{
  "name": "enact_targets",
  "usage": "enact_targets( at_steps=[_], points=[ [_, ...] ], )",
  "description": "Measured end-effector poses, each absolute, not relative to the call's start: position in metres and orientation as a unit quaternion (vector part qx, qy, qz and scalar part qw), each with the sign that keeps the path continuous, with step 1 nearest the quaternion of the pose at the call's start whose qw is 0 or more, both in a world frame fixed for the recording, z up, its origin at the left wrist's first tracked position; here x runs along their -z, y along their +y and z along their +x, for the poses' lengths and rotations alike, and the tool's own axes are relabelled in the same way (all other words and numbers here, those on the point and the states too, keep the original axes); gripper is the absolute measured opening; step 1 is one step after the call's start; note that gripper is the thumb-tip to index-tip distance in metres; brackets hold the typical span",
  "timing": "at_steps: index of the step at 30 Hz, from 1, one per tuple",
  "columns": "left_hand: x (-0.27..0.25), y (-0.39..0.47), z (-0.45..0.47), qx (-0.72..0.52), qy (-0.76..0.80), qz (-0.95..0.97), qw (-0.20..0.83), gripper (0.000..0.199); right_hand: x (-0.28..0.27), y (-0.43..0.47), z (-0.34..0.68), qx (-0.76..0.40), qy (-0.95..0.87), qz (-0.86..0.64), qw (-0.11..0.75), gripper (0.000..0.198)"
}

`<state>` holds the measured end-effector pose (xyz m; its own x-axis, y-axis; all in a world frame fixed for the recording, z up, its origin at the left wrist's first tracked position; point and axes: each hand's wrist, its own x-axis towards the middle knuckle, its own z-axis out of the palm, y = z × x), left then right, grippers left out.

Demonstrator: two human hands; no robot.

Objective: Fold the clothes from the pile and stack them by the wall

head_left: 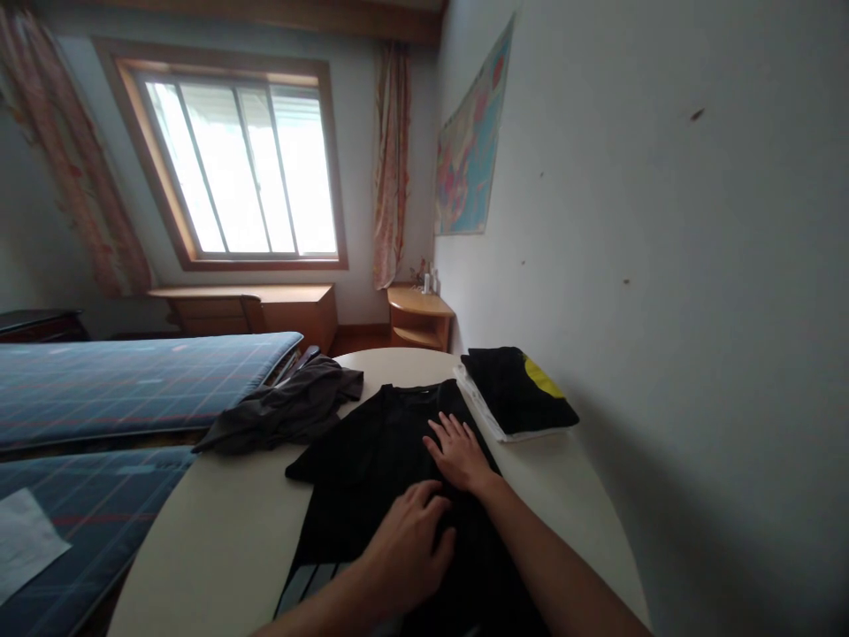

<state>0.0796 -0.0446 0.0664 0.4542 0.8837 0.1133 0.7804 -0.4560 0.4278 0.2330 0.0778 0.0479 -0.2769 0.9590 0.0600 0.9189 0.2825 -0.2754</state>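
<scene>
You have a black shirt (364, 460) spread fairly flat through the centre and lower centre of the frame, neckline toward the top, body running down to the bottom edge. You can see one short sleeve reaching out to the left, a right-hand edge slanting down rightward, and grey blocks at its lower left.
</scene>
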Motion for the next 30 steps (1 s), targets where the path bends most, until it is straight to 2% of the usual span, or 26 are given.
enact_targets(
  at_steps=[2, 6, 10, 13, 16, 19, 22, 25, 30],
  points=[
    [-0.074, -0.025, 0.059, -0.158, 0.557, 0.811, 0.093, 0.037, -0.047, 0.076, 0.238, -0.094, -0.795, -0.591, 0.102, 0.066],
    [-0.081, -0.002, 0.017, -0.115, 0.658, 0.744, 0.0, 0.046, -0.056, 0.079, 0.244, -0.11, -0.791, -0.597, 0.072, 0.065],
    [-0.08, -0.002, -0.003, -0.079, 0.683, 0.726, -0.024, 0.022, -0.065, 0.085, 0.235, -0.135, -0.772, -0.619, 0.059, 0.066],
    [-0.081, 0.004, -0.013, -0.112, 0.698, 0.707, 0.005, 0.015, -0.059, 0.083, 0.223, -0.085, -0.753, -0.645, 0.092, 0.065],
    [-0.085, 0.021, -0.033, -0.263, 0.719, 0.639, 0.072, 0.02, -0.048, 0.08, 0.218, -0.05, -0.745, -0.652, 0.134, 0.063],
    [-0.089, 0.039, -0.06, -0.45, 0.693, 0.546, 0.14, 0.032, -0.042, 0.079, 0.22, -0.062, -0.749, -0.643, 0.146, 0.062],
    [-0.091, 0.048, -0.076, -0.564, 0.664, 0.456, 0.181, 0.054, -0.043, 0.079, 0.221, -0.071, -0.755, -0.637, 0.141, 0.066],
    [-0.09, 0.049, -0.069, -0.595, 0.635, 0.451, 0.198, 0.061, -0.046, 0.078, 0.221, -0.081, -0.757, -0.635, 0.127, 0.069],
    [-0.08, 0.044, -0.034, -0.5, 0.581, 0.598, 0.233, 0.048, -0.045, 0.078, 0.221, -0.082, -0.761, -0.633, 0.118, 0.07]
  ],
)
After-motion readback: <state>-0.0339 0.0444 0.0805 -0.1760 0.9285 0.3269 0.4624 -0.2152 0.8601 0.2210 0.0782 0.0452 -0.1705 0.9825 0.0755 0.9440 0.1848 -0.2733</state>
